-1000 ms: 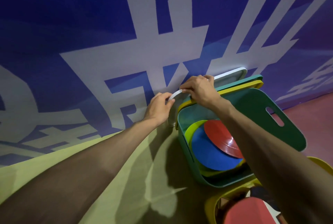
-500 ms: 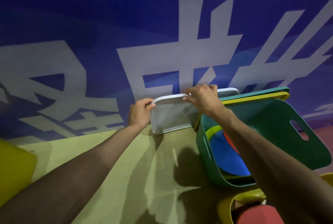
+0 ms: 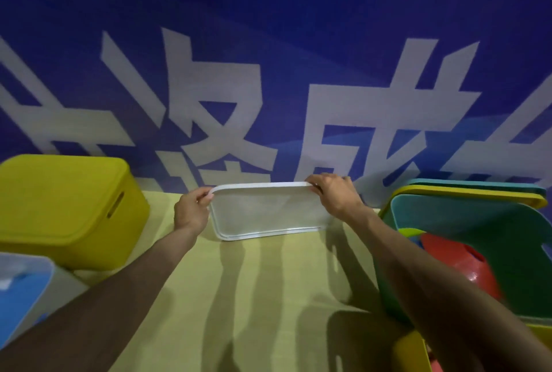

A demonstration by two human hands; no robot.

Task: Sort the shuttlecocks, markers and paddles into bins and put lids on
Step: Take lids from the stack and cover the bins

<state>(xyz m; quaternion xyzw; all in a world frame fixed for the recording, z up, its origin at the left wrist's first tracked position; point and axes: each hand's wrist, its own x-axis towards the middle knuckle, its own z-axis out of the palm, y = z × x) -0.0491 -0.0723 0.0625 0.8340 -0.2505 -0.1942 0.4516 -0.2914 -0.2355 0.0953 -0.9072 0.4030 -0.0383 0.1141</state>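
A: Where's the white lid (image 3: 268,210) held?
B: On edge over the bench (image 3: 268,297), by the back wall, betw. yellow bin (image 3: 65,207) & green bin (image 3: 478,237).
A: Hands?
B: Rim's pinched at the top corners: L hand (image 3: 191,210) left, R hand (image 3: 334,196) right.

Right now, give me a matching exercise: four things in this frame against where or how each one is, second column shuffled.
1 white lid
2 yellow bin
3 green bin
4 teal lid

A holds a red disc
B gripped by left hand and right hand
C propped behind the green bin
D stands far left

Pairs: 1-B, 2-D, 3-A, 4-C
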